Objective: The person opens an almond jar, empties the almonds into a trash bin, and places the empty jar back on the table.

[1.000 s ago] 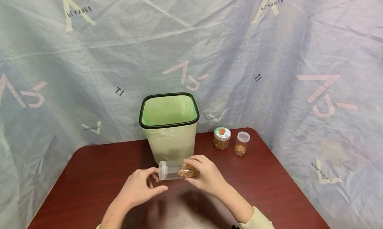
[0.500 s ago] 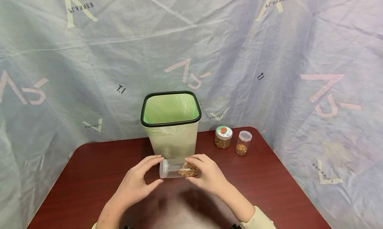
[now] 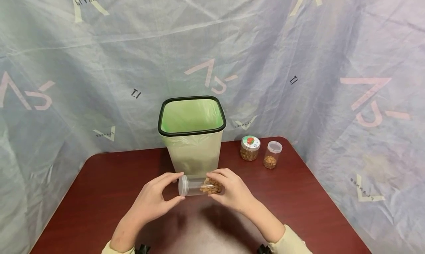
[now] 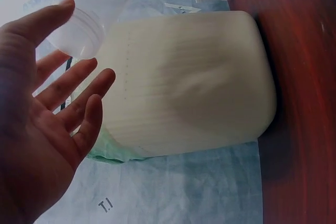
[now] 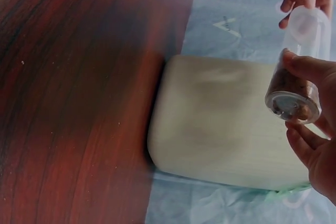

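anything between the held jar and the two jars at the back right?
Nothing: only bare table lies between the held jar and the two jars, clearest in the head view. The bin stands off to the left.

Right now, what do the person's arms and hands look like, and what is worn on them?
Both hands are bare: left hand, right hand. No gloves, rings or watch show. Pale cream sleeves end near the elbows, leaving the forearms uncovered. Small dark clips sit by each sleeve at the frame's bottom edge.
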A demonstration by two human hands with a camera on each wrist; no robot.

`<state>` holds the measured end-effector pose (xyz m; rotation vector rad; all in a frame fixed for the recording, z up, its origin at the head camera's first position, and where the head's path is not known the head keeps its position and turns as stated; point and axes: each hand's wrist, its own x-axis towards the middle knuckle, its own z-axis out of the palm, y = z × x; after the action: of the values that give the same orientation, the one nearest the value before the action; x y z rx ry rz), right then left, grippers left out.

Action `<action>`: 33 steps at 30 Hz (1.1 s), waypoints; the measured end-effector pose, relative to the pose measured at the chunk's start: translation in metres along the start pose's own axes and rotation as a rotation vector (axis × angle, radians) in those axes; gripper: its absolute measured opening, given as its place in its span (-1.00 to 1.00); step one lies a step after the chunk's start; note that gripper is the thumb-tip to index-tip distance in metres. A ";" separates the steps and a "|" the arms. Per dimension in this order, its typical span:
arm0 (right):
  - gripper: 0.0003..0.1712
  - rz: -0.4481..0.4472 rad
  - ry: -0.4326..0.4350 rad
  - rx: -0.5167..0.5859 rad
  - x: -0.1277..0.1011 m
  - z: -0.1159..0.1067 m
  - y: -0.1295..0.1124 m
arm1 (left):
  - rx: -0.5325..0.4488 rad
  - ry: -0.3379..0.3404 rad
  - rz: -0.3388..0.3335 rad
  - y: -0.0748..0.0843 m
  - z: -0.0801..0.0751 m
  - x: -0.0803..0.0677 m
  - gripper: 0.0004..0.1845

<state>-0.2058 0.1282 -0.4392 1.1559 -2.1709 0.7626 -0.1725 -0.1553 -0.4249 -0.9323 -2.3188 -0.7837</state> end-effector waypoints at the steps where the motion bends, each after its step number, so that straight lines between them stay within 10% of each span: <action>1: -0.30 -0.001 -0.002 0.000 -0.001 0.000 0.000 | 0.006 -0.003 -0.008 0.000 0.001 -0.001 -0.27; 33: -0.29 0.013 -0.055 0.030 -0.007 0.002 0.010 | -0.052 -0.031 -0.057 0.000 0.008 -0.006 -0.36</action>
<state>-0.2111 0.1353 -0.4478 1.1921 -2.2213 0.7798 -0.1709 -0.1530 -0.4342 -0.9105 -2.3711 -0.8620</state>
